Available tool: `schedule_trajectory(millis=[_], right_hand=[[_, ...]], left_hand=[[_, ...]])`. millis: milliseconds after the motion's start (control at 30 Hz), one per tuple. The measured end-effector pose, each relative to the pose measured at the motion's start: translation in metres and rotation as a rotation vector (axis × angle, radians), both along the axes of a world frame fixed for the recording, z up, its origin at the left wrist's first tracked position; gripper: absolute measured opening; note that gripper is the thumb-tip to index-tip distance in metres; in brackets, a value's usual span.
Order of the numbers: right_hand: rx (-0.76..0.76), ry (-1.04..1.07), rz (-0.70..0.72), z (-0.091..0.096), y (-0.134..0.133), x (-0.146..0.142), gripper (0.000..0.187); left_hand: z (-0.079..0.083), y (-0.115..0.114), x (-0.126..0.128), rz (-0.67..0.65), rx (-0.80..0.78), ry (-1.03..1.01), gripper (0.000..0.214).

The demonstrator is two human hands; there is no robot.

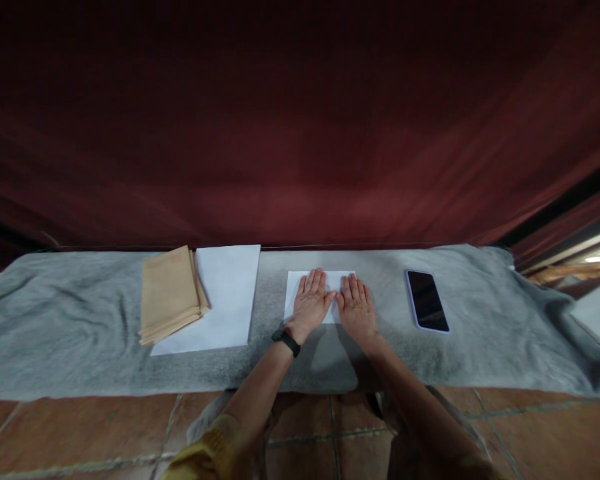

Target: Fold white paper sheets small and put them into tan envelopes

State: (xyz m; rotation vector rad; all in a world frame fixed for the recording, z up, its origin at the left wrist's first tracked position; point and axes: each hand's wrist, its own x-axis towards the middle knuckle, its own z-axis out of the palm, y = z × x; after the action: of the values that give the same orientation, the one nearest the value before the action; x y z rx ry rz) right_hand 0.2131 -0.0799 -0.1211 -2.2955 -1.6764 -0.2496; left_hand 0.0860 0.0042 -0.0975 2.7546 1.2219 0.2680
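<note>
Touching paper [332, 315]; left hand [310, 305], right hand [357, 311] flat

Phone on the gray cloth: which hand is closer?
Right. The right hand rests partly on the white paper, left of the phone; the left hand is on that paper, farther left.

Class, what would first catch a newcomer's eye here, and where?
The left hand and right hand lie flat on white paper, mid-picture on the grey cloth. To their left, a brown paper stack partly covers a larger white sheet; to their right lies a phone.
</note>
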Motion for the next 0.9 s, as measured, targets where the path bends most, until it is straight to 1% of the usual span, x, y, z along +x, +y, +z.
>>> schedule_trajectory(millis=[133, 333, 533, 700, 900], right_hand=[[-0.021, -0.017, 0.001, 0.001, -0.001, 0.0, 0.055], [-0.003, -0.01, 0.007, 0.003, -0.002, 0.0, 0.056], [-0.013, -0.004, 0.041, 0.002, -0.004, 0.003, 0.056], [0.016, 0.0, 0.034, 0.001, -0.003, 0.005, 0.056], [0.013, -0.033, 0.026, 0.002, -0.003, 0.005, 0.056]], left_hand=[[-0.001, -0.007, -0.006, -0.061, 0.006, 0.008, 0.064], [-0.001, -0.018, -0.023, -0.162, 0.008, 0.01, 0.065], [0.003, -0.031, -0.039, -0.239, -0.008, 0.011, 0.065], [0.005, -0.042, -0.051, -0.293, -0.015, 0.006, 0.066], [0.014, -0.058, -0.063, -0.354, -0.02, 0.011, 0.07]])
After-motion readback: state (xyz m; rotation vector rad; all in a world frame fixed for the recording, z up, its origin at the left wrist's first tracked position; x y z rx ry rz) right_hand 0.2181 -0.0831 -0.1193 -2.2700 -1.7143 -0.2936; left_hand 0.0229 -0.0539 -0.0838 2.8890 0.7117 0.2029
